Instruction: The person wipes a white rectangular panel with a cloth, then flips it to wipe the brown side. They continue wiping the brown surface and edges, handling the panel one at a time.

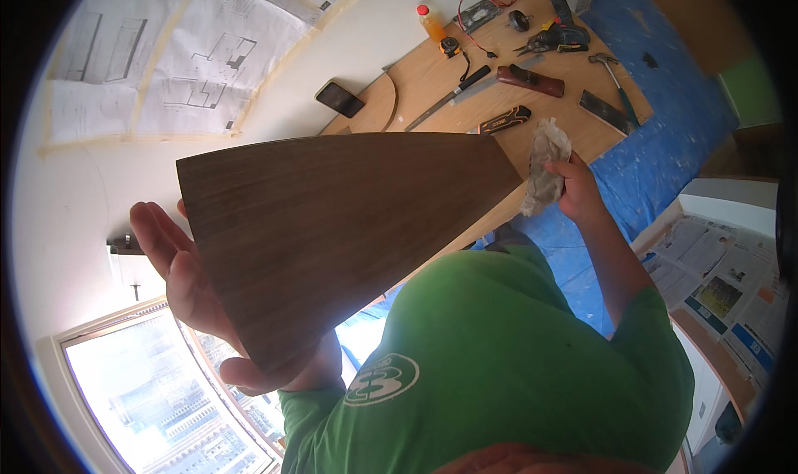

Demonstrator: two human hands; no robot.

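A dark brown wooden board (332, 216), tapering toward its far right end, is held up across the middle of the head view. My left hand (195, 295) supports its wide left end, with the palm beneath and the fingers and thumb showing past the edges. Its narrow end is above the workbench, though I cannot tell if it touches. My right hand (578, 190) is closed on a crumpled, stained whitish rag (548, 167), just beyond the board's narrow end. A utility knife (504, 120) lies on the bench near the rag.
On the wooden workbench (605, 146) lie a handsaw (449, 96), cordless drill (557, 38), hammer (613, 88), tape measure (450, 47) and phone (339, 98). An orange bottle (431, 24) stands at the back. Blue sheeting (669, 100) covers the floor; newspaper (715, 270) lies at right.
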